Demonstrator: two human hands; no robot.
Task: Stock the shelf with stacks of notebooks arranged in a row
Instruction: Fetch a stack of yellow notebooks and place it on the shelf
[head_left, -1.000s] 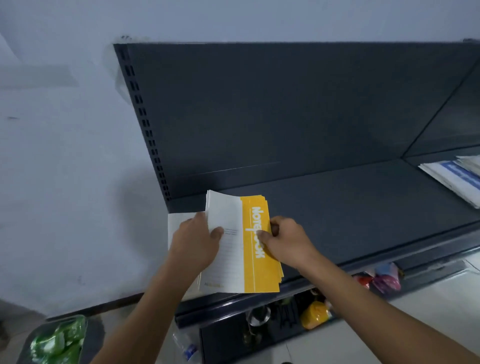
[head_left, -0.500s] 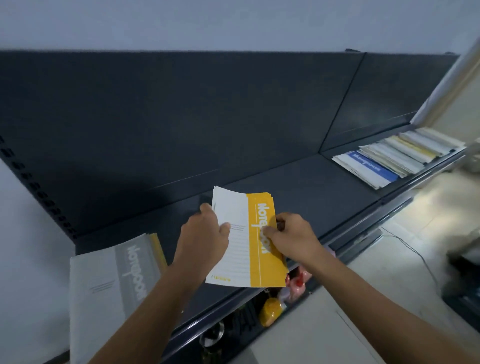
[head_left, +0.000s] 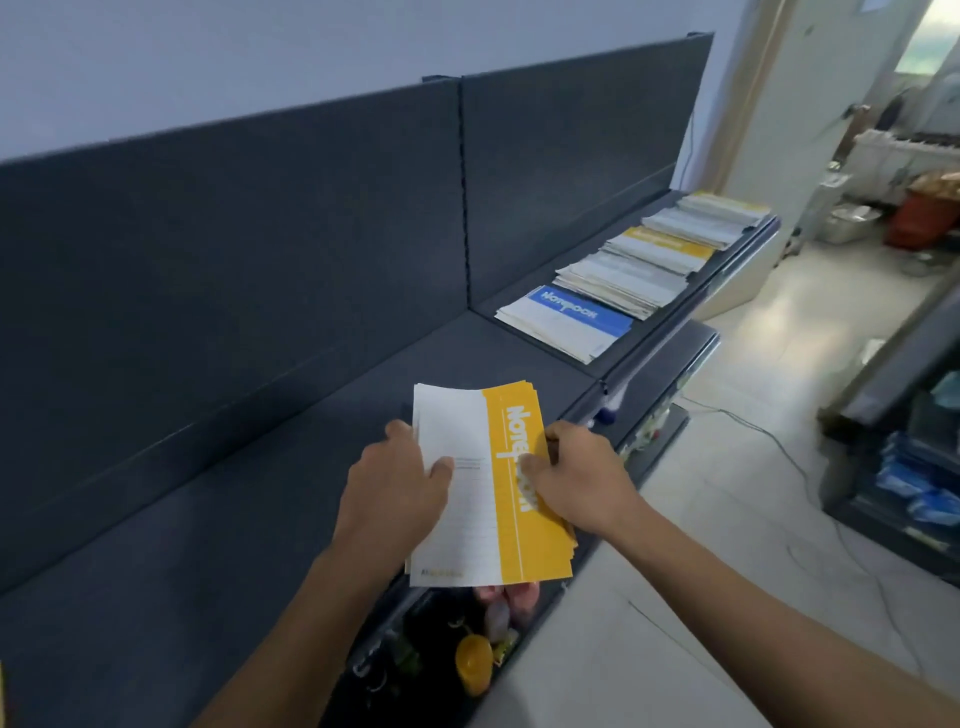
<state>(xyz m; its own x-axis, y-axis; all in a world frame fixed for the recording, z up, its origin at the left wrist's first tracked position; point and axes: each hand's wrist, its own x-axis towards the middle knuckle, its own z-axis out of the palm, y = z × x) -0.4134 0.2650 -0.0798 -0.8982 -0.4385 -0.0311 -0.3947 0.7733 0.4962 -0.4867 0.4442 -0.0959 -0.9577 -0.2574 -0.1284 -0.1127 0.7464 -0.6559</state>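
I hold a thin stack of white-and-yellow notebooks (head_left: 478, 514) just above the front edge of the dark grey shelf (head_left: 249, 499). My left hand (head_left: 397, 488) grips its left side with the thumb on the white cover. My right hand (head_left: 576, 475) grips the yellow right side. Farther right on the shelf lies a row of notebook stacks: a blue-and-white stack (head_left: 563, 322) nearest, then a pale stack (head_left: 623, 280), then yellow-topped stacks (head_left: 670, 247) out to the shelf's end.
The shelf's dark back panel (head_left: 260, 218) rises behind. A lower shelf holds small items, among them a yellow container (head_left: 474, 665). A tiled aisle (head_left: 727, 519) with a cable runs to the right, beside another rack of blue packs (head_left: 919, 483).
The view has swung right along the shelf. The grey notebook stack at the left has left the frame, and the row of stacks at the right now shows in full. Both hands still hold the yellow stack.
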